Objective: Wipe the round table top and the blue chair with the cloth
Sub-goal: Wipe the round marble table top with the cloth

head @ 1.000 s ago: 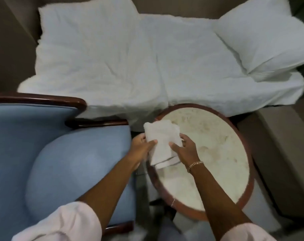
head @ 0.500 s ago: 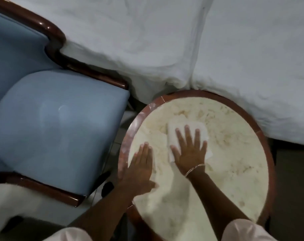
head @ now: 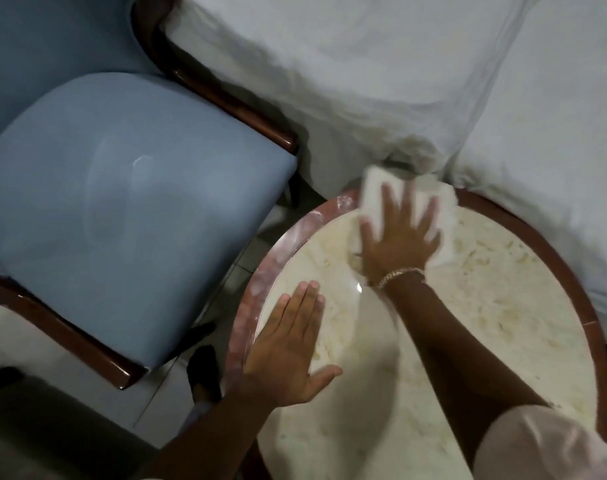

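Observation:
The round table top (head: 496,306) is cream marble with a reddish-brown rim. A folded white cloth (head: 371,188) lies at its far edge, overhanging the rim. My right hand (head: 399,237) presses flat on the cloth, fingers spread. My left hand (head: 288,355) lies flat on the table's left edge, fingers together, holding nothing. The blue chair (head: 122,209) with a padded seat and dark wooden frame stands to the left of the table.
A bed with white sheets (head: 381,81) runs along the far side, its sheet touching the table's rim. A dark shoe (head: 205,372) rests on the tiled floor between chair and table.
My right hand has pushed the cloth from the table's middle to its far edge. My left hand stays flat on the left rim. The view has tilted down and closer.

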The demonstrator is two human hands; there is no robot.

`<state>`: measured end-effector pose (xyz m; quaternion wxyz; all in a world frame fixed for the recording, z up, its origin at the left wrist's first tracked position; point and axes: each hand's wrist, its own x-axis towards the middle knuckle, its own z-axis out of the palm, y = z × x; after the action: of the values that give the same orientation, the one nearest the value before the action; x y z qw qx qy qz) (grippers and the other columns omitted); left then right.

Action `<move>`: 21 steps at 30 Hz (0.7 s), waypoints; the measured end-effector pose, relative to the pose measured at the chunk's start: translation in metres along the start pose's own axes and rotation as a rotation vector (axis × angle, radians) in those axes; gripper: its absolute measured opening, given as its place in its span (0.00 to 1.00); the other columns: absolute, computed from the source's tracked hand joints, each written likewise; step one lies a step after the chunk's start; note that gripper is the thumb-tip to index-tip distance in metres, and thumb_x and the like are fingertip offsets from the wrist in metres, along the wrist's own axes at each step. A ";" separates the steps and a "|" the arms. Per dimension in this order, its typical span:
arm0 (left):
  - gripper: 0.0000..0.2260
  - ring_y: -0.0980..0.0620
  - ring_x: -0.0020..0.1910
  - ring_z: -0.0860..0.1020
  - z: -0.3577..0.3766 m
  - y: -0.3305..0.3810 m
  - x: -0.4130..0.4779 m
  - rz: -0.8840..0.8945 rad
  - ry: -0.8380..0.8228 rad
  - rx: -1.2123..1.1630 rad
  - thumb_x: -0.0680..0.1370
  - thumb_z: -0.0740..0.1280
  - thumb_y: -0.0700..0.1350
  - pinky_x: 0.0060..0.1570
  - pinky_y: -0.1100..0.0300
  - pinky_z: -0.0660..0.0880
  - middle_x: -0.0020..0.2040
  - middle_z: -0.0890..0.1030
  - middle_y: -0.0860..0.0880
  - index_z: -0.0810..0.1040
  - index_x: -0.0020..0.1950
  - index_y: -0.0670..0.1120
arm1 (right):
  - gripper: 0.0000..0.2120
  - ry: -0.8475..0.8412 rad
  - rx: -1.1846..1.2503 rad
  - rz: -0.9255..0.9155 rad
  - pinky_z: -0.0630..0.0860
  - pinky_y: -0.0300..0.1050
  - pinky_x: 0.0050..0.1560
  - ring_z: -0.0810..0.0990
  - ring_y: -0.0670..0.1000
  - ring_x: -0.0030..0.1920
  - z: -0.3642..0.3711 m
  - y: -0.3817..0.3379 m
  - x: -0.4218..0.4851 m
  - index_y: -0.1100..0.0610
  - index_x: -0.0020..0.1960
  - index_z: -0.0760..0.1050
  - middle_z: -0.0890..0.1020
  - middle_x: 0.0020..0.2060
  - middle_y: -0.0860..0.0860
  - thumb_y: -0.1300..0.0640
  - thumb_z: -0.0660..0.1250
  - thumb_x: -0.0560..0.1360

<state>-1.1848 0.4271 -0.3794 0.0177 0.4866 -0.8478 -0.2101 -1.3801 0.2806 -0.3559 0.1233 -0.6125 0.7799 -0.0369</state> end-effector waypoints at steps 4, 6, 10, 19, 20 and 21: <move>0.46 0.41 0.83 0.48 -0.003 0.000 -0.001 -0.004 0.020 0.004 0.77 0.56 0.70 0.80 0.43 0.50 0.83 0.52 0.37 0.52 0.81 0.37 | 0.30 -0.068 -0.083 -0.393 0.56 0.69 0.73 0.49 0.60 0.81 0.014 -0.023 -0.048 0.41 0.80 0.49 0.52 0.82 0.48 0.37 0.50 0.79; 0.45 0.40 0.83 0.48 -0.001 0.000 -0.001 0.006 0.028 -0.012 0.78 0.56 0.70 0.80 0.43 0.50 0.83 0.51 0.37 0.52 0.81 0.37 | 0.31 -0.077 -0.068 -0.251 0.57 0.68 0.74 0.48 0.59 0.81 0.007 0.001 -0.056 0.40 0.79 0.49 0.50 0.82 0.47 0.36 0.51 0.79; 0.45 0.42 0.83 0.46 0.004 -0.002 -0.001 -0.012 0.019 -0.046 0.78 0.55 0.70 0.80 0.46 0.45 0.84 0.46 0.40 0.48 0.82 0.39 | 0.30 -0.024 0.043 0.081 0.56 0.73 0.72 0.46 0.61 0.81 -0.004 -0.003 -0.005 0.38 0.79 0.46 0.49 0.82 0.46 0.37 0.51 0.79; 0.31 0.47 0.82 0.57 -0.038 0.016 -0.031 -0.171 0.297 -0.176 0.81 0.57 0.58 0.76 0.41 0.62 0.81 0.63 0.44 0.62 0.79 0.41 | 0.25 -0.046 0.562 0.025 0.57 0.62 0.78 0.55 0.55 0.80 -0.015 -0.010 -0.052 0.47 0.77 0.61 0.59 0.80 0.51 0.49 0.51 0.80; 0.30 0.47 0.81 0.58 -0.047 0.019 -0.015 -0.190 0.372 -0.177 0.81 0.58 0.58 0.77 0.40 0.60 0.81 0.65 0.44 0.64 0.79 0.43 | 0.27 -0.067 0.467 0.042 0.54 0.62 0.79 0.51 0.55 0.81 -0.014 -0.001 -0.053 0.51 0.78 0.59 0.56 0.81 0.52 0.48 0.49 0.80; 0.29 0.45 0.81 0.58 -0.058 0.021 0.010 -0.186 0.425 -0.176 0.81 0.58 0.58 0.79 0.40 0.56 0.80 0.66 0.43 0.66 0.78 0.44 | 0.29 -0.088 0.343 0.018 0.51 0.61 0.80 0.47 0.56 0.81 -0.008 0.005 -0.057 0.54 0.80 0.56 0.53 0.81 0.53 0.47 0.46 0.80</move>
<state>-1.1939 0.4080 -0.3210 0.2186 0.5925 -0.7550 -0.1766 -1.3745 0.3360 -0.3409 0.2603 -0.5764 0.7616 -0.1413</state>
